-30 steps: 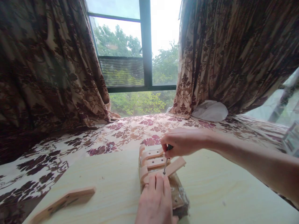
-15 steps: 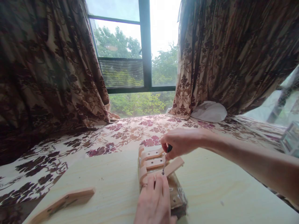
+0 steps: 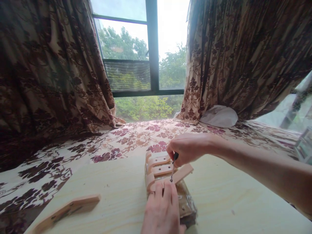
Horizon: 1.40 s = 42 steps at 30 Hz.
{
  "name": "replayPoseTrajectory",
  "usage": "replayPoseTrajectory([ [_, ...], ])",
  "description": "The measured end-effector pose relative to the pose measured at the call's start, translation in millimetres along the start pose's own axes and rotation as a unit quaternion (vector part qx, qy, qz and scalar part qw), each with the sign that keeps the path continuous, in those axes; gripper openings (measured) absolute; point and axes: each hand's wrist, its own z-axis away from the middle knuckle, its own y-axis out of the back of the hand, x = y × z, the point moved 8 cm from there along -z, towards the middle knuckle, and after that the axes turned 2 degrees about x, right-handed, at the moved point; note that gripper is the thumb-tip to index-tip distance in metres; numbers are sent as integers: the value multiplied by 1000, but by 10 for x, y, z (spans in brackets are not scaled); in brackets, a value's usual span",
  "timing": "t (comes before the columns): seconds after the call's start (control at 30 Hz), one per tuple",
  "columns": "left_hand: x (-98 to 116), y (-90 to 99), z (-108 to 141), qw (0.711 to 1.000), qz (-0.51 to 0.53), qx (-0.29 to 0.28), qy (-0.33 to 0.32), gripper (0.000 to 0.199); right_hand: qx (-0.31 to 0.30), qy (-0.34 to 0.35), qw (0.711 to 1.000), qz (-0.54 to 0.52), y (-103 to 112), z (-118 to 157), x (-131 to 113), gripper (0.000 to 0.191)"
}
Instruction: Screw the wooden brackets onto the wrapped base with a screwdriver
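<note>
My right hand (image 3: 188,148) is closed around the dark handle of a small screwdriver (image 3: 173,169), whose metal shaft points down. Its tip meets a dark screw or hole in a curved pale wooden piece (image 3: 184,172). The fingers of my left hand (image 3: 162,208) press that piece against a block (image 3: 187,204) that looks wrapped in clear plastic or tape over brown. The piece lies slantwise, one end past the block's right edge. Behind it, similar curved wooden pieces (image 3: 161,169) with dark holes or screws lie across the block.
Another curved wooden piece (image 3: 68,208) lies at left on the pale wooden board (image 3: 107,201). Beneath the board spreads a floral cloth (image 3: 136,136). Patterned curtains (image 3: 214,58) flank a window (image 3: 152,48). A white bag-like bundle (image 3: 219,116) sits by the right curtain.
Both hands keep their places, with the screwdriver tip still at the same spot. The right-hand fingers have shifted slightly around the handle. The whole view has moved a little.
</note>
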Motion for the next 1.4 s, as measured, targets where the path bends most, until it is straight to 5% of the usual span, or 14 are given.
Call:
replayPoseTrajectory([
  [0.17,5,22,-7,1000,-4,2,-2,76,-22,11,999,-24,13,14,-12,39],
  [0.37,8,-11,-18,1000,-5,0,-6,80,-10,40,998,-39,10,-20,-67,27],
  [0.57,-5,-14,-18,1000,-8,3,-7,80,-1,-20,999,-44,11,-25,23,30],
  [0.7,1,10,-13,1000,-13,9,-9,78,0,12,998,-55,52,34,-9,37],
  [0.83,3,5,-14,1000,-6,6,-4,78,7,50,997,-55,51,38,-62,24],
  [1.1,-9,9,0,1000,12,4,-3,79,9,9,997,-77,-4,-10,24,27],
  [1.4,-19,-1,5,1000,17,-3,-7,79,8,40,997,-70,-8,16,29,24],
])
